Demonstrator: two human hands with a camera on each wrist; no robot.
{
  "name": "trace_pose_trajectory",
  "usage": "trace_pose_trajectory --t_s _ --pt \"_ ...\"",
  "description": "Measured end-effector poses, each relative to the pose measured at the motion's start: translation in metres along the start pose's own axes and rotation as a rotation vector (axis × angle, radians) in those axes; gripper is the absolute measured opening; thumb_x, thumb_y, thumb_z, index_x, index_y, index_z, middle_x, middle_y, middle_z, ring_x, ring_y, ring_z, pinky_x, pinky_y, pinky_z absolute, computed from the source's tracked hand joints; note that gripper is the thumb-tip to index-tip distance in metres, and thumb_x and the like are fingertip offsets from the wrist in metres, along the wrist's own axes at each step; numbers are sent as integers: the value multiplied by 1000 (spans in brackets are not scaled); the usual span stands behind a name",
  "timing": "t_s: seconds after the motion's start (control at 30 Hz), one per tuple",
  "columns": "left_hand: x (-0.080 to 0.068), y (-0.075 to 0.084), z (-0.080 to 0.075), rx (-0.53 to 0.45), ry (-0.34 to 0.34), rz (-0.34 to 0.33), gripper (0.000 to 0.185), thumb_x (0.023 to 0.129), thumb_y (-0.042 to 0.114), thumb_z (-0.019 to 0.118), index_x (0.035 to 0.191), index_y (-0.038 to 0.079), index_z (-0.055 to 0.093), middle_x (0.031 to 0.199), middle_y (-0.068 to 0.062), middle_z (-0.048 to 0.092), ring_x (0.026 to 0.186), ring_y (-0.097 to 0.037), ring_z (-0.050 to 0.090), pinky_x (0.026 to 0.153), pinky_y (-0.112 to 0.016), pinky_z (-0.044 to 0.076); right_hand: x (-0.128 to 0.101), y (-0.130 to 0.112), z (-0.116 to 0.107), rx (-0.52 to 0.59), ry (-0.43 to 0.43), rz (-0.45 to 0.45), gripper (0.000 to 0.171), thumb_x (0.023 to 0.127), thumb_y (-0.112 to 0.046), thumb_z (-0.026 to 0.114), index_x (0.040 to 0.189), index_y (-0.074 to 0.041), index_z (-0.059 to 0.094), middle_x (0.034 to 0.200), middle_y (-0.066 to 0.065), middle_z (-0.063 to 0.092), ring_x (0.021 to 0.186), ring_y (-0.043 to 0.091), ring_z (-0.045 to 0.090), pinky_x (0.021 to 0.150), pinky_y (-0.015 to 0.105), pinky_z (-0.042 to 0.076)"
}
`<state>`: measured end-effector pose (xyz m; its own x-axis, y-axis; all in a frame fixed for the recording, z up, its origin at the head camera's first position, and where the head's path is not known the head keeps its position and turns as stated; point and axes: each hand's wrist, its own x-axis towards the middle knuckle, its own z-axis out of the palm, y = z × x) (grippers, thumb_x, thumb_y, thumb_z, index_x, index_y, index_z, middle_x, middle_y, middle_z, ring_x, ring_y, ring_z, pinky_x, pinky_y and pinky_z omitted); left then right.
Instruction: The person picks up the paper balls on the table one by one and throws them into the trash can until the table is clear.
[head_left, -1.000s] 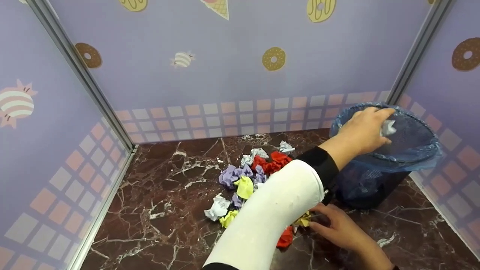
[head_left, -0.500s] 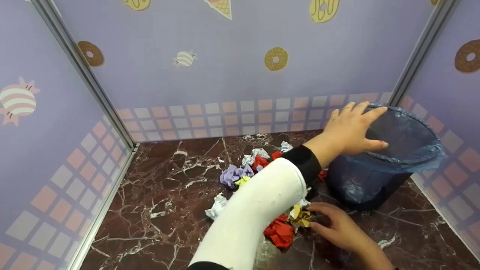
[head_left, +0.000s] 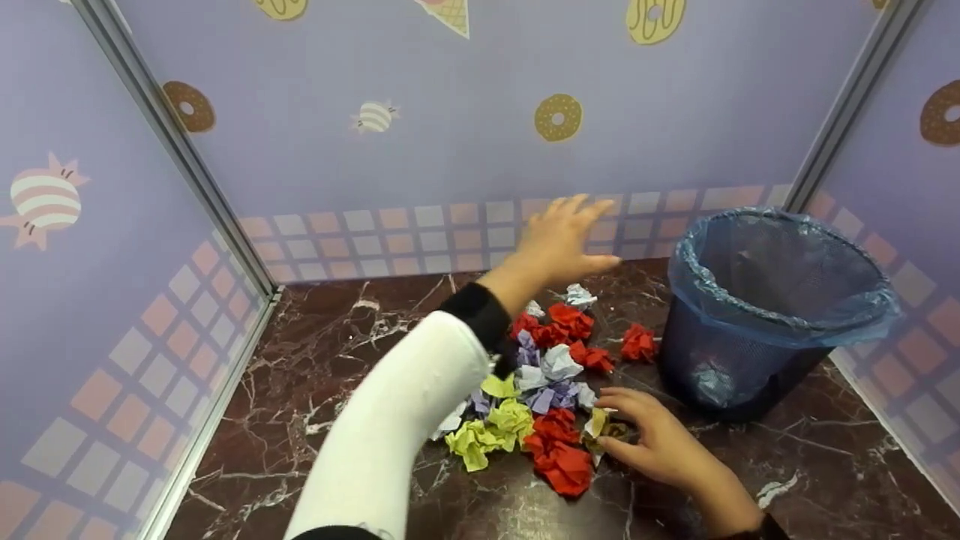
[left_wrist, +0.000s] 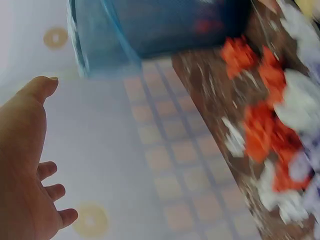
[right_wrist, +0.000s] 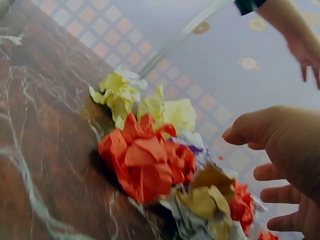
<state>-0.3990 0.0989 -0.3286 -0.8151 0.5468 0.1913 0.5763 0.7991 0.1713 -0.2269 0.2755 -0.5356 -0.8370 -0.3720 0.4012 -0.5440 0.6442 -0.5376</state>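
Observation:
My left hand (head_left: 559, 240) is in the air above the far side of the paper pile, fingers spread, nothing in it; the left wrist view also shows its fingers (left_wrist: 55, 192) apart and bare. Low at the pile's right edge, my right hand (head_left: 652, 439) curves loosely beside a mustard crumpled paper ball (head_left: 611, 429). In the right wrist view a gap shows between its thumb and that mustard ball (right_wrist: 207, 197). Red paper balls (head_left: 559, 454), yellow ones (head_left: 480, 435), white ones (head_left: 559, 362) and purple ones (head_left: 551, 396) lie heaped together. My left forearm covers part of the heap.
A dark mesh bin (head_left: 720, 360) lined with a blue plastic bag (head_left: 862, 315) stands at the right. One red paper ball (head_left: 639, 343) lies alone beside it. Patterned panels (head_left: 450, 150) enclose the marble-look surface (head_left: 300, 450) at the back and both sides.
My left hand let a white paper ball go into the bin, then moved left, back over the pile. The right hand shifted slightly left and stayed low by the mustard ball.

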Motion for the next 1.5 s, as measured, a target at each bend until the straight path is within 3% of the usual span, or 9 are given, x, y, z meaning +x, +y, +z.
trace_pose_trajectory --t_s 0.17,0.37,0.6,0.93,1.07,1.3,1.5 --pt "-31 -70 7 -43 41 -91 88 79 73 55 153 40 21 161 3 20 145 -24 24 116 -54 23 23 -15 12 1 -30 -36 54 78 -39 80 126 -23 63 137 3 56 126 24 50 104 51 41" --pt "-86 -143 29 -128 66 -216 87 80 71 57 153 36 26 159 -2 25 144 -32 27 114 -62 20 53 -36 30 -21 -80 -123 55 80 -40 78 129 -22 61 136 -2 55 126 21 49 104 47 42" --pt "-154 -199 56 -204 102 -357 91 77 74 59 152 32 30 158 -5 29 142 -34 30 109 -68 23 91 -58 45 -38 -138 -197 58 80 -36 76 133 -21 57 138 4 55 127 24 50 106 48 41" --pt "-240 -242 87 -389 167 -526 81 85 61 63 152 28 33 157 -11 30 140 -40 30 108 -68 23 143 -90 78 -73 -254 -169 61 83 -42 72 139 -30 51 140 -1 53 130 23 47 110 46 36" --pt "-278 -254 98 -463 186 -585 83 85 62 62 153 24 31 157 -15 29 141 -42 29 111 -65 23 158 -99 96 -71 -271 -190 60 81 -40 73 137 -26 54 134 0 57 125 22 51 107 41 40" --pt "-332 -249 110 -558 209 -687 86 85 65 60 153 22 30 157 -19 24 142 -45 23 111 -66 21 171 -113 128 -121 -338 -177 61 80 -42 72 135 -21 56 128 -2 60 116 19 56 101 38 45" --pt "-355 -237 116 -613 198 -756 87 83 68 59 153 26 29 159 -20 18 145 -47 10 109 -72 16 176 -120 155 -242 -401 -163 66 74 -49 74 133 -23 58 124 -3 60 109 20 57 93 36 49"
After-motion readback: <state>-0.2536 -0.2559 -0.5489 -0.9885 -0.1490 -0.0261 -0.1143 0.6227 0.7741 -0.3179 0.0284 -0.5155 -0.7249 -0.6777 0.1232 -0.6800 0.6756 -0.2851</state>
